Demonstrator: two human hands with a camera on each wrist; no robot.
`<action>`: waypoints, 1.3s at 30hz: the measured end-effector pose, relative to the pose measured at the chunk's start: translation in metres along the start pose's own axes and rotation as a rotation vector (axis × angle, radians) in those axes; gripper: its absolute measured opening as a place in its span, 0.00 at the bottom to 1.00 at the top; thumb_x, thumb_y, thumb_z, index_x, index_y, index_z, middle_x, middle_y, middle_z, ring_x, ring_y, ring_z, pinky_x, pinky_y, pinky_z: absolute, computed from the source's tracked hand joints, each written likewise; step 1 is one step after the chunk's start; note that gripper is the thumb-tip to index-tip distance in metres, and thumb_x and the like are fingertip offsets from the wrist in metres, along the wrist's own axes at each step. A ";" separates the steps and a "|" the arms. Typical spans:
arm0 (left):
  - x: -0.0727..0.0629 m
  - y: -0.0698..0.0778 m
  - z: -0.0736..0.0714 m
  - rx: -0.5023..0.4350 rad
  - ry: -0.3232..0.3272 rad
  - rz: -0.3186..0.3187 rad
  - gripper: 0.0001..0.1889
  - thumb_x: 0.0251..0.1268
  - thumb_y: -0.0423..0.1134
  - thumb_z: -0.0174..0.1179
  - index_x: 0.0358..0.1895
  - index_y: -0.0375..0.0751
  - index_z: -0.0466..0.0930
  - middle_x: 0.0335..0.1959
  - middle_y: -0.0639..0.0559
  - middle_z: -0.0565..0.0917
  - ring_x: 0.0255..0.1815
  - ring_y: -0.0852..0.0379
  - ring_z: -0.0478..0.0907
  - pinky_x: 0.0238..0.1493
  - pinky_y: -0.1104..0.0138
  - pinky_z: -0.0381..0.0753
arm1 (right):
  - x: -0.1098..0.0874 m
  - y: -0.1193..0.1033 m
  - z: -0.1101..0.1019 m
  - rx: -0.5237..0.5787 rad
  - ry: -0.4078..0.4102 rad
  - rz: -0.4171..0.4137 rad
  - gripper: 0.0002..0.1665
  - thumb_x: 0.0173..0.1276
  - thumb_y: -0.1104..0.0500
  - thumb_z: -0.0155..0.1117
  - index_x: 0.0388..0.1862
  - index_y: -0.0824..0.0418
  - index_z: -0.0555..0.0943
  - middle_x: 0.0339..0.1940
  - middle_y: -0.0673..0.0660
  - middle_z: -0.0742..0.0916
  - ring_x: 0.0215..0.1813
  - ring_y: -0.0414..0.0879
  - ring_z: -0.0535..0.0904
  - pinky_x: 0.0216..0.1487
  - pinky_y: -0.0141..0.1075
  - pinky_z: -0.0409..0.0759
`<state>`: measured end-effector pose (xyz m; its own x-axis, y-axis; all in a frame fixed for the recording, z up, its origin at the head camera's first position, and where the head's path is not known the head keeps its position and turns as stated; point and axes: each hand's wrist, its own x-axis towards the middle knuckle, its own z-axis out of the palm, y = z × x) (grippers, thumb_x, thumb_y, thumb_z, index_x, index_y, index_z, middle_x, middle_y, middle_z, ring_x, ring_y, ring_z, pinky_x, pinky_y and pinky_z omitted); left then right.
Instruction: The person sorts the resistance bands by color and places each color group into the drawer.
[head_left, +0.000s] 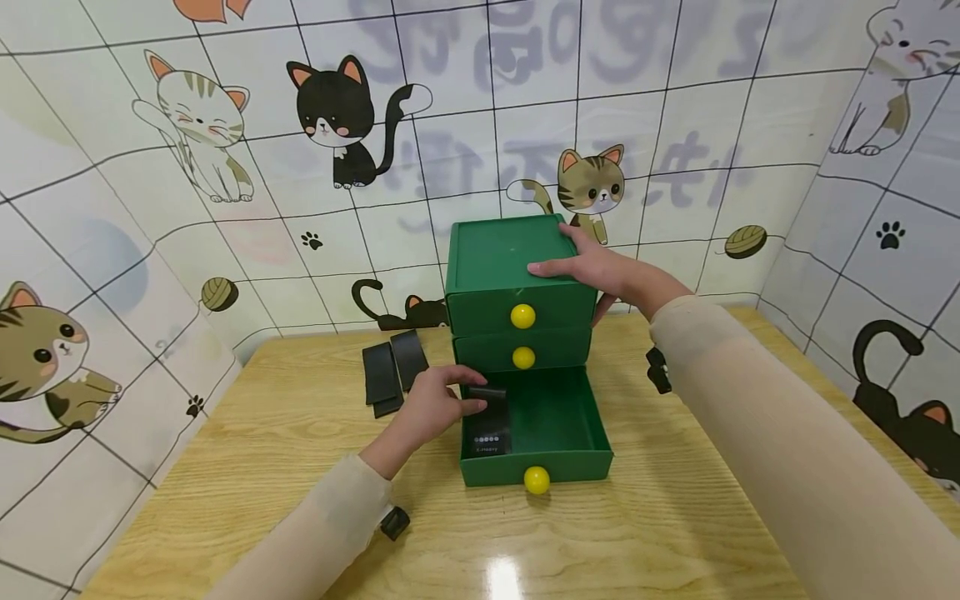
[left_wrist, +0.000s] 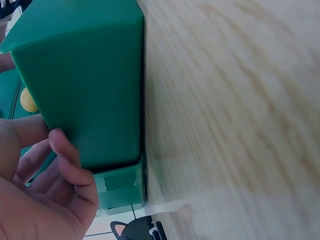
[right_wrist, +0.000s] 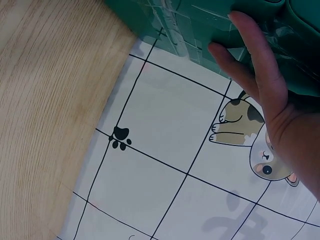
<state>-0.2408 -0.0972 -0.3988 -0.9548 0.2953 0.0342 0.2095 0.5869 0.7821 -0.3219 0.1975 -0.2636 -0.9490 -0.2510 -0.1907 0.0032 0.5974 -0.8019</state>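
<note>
A green drawer cabinet (head_left: pixel 513 250) with round yellow knobs stands on the table, its bottom drawer (head_left: pixel 555 412) pulled out. Inside that drawer, along the left side, lies a flat black packet (head_left: pixel 487 429) with pale print. My left hand (head_left: pixel 435 404) reaches over the drawer's left wall and pinches the packet's dark far end between thumb and index finger. In the left wrist view the drawer wall hides those fingertips. My right hand (head_left: pixel 607 271) rests on the cabinet's upper right edge, thumb on top, other fingers extended along the back and side, as the right wrist view shows.
Several flat black pieces (head_left: pixel 382 375) lie on the wooden table (head_left: pixel 300 450), left of the cabinet. Behind stands a wall covering (head_left: pixel 465 100) printed with cats and grid lines. The upper two drawers are closed. A small black device (head_left: pixel 394 523) sits at the left wrist.
</note>
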 end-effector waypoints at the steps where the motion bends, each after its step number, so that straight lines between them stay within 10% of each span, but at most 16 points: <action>1: 0.000 0.000 0.000 -0.004 -0.003 -0.006 0.12 0.68 0.35 0.73 0.53 0.48 0.90 0.59 0.48 0.89 0.35 0.52 0.82 0.36 0.65 0.83 | 0.000 0.000 0.000 0.000 0.001 0.000 0.70 0.70 0.28 0.66 0.88 0.36 0.26 0.90 0.66 0.49 0.76 0.73 0.70 0.40 0.59 0.91; 22: -0.005 -0.003 -0.019 0.004 0.025 0.081 0.10 0.81 0.41 0.62 0.50 0.41 0.90 0.43 0.47 0.92 0.30 0.35 0.86 0.25 0.66 0.72 | 0.001 0.004 0.000 0.006 0.007 -0.004 0.70 0.70 0.28 0.67 0.88 0.35 0.27 0.90 0.66 0.49 0.75 0.72 0.72 0.40 0.59 0.91; 39: 0.022 -0.033 -0.112 0.069 0.196 -0.041 0.19 0.87 0.50 0.52 0.53 0.38 0.85 0.48 0.41 0.89 0.28 0.47 0.84 0.39 0.62 0.79 | 0.000 0.000 0.001 0.001 -0.013 0.009 0.69 0.71 0.29 0.65 0.87 0.32 0.24 0.91 0.63 0.39 0.78 0.76 0.67 0.41 0.63 0.90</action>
<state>-0.2928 -0.1946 -0.3542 -0.9842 0.1219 0.1287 0.1771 0.6473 0.7413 -0.3221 0.1972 -0.2642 -0.9447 -0.2558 -0.2052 0.0118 0.5989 -0.8007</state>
